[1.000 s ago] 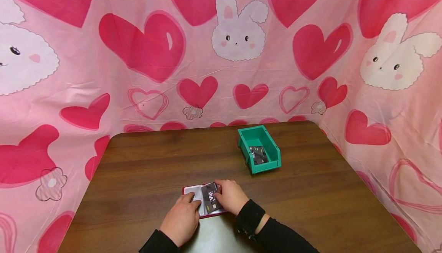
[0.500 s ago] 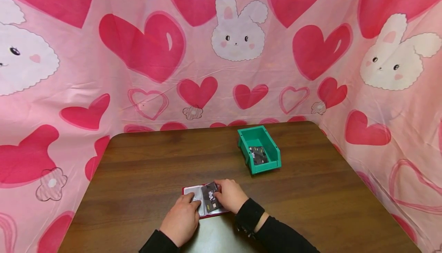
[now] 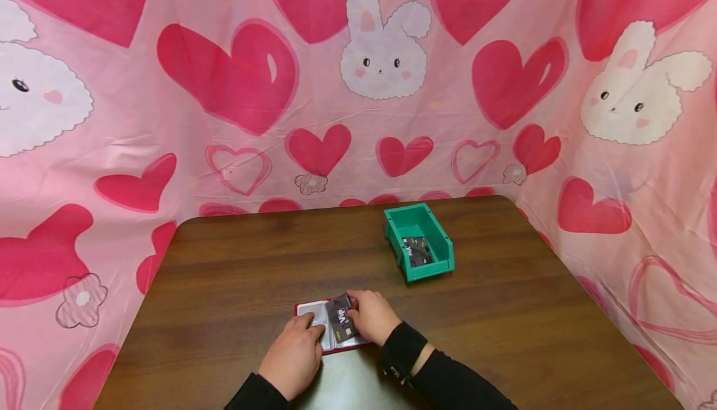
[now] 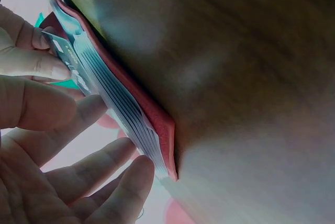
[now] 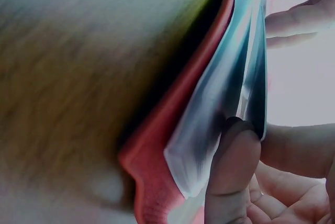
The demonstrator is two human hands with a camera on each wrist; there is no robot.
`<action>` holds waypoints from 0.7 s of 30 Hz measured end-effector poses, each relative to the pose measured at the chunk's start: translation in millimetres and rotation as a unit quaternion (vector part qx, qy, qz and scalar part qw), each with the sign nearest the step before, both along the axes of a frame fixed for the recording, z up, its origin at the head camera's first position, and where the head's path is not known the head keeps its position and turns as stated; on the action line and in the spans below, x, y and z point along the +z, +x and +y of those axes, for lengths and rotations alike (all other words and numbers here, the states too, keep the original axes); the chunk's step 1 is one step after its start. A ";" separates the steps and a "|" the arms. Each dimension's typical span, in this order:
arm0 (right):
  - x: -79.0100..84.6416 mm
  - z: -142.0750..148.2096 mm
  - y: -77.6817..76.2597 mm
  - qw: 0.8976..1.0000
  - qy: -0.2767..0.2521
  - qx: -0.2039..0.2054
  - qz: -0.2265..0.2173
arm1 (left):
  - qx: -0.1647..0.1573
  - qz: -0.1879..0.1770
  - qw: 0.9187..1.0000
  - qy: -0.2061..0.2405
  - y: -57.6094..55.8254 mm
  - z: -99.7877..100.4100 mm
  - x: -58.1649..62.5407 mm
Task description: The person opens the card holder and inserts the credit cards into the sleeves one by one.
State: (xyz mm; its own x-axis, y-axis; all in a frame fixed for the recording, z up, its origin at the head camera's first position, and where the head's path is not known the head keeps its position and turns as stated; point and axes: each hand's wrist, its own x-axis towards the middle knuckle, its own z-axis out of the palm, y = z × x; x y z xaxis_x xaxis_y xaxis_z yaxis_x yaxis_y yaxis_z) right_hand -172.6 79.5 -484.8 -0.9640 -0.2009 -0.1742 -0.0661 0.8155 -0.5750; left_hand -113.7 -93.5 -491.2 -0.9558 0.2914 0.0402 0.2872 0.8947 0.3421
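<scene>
A red-covered card holder point(image 3: 303, 308) with clear plastic pages lies spread on the table in the head view. My left hand point(image 3: 294, 355) rests its fingers on the left-hand pages. In the left wrist view its fingers point(image 4: 86, 169) extend along the page edges. Over the right-hand pages, my right hand point(image 3: 376, 318) pinches a black VIP card point(image 3: 340, 320) by its right side, between thumb and fingers. The card sits slightly tilted and overlaps the pages. The right wrist view has the thumb point(image 5: 235, 161) against the card's near end, above the stacked sleeves point(image 5: 204, 119).
Behind and to the right of the hands stands a green plastic bin point(image 3: 434, 271), with black VIP cards point(image 3: 417, 251) lying inside it. The brown wooden table point(image 3: 235, 260) ends at a pink heart-and-rabbit curtain point(image 3: 246, 167) along its back and sides.
The head view has shifted very slightly. Both hands and the pinched card keep almost the same place over the card holder.
</scene>
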 end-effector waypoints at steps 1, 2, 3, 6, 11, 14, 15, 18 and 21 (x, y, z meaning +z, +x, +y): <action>-0.1 0.1 0.1 1.000 -0.003 -0.001 -0.001 | 0.000 -0.003 1.000 0.000 -0.1 0.1 -0.1; -0.4 0.1 0.2 1.000 -0.007 -0.003 -0.002 | 0.002 -0.006 1.000 -0.001 -0.2 0.3 -0.4; -0.8 0.1 0.1 1.000 -0.008 -0.003 0.002 | 0.003 -0.008 1.000 0.000 -0.3 0.4 -0.2; -1.6 0.2 0.0 1.000 -0.015 -0.004 0.009 | 0.005 -0.011 1.000 -0.001 -0.8 0.6 -0.6; -2.7 0.8 -0.3 0.999 -0.047 -0.010 0.013 | 0.009 -0.011 1.000 -0.003 -1.3 0.1 -0.8; -2.8 -0.2 0.5 0.998 -0.053 -0.017 0.007 | 0.011 -0.021 1.000 -0.006 -1.5 0.4 -0.1; -3.0 -1.0 0.7 0.999 -0.047 -0.018 0.007 | 0.013 -0.028 0.999 -0.007 -1.4 0.8 0.2; -1.7 -4.4 1.9 0.999 -0.033 -0.022 0.007 | 0.014 -0.037 0.999 -0.008 -1.4 1.4 1.3; 1.4 -7.6 2.1 1.000 -0.017 -0.023 0.011 | 0.013 -0.034 0.999 -0.004 -1.4 1.2 1.4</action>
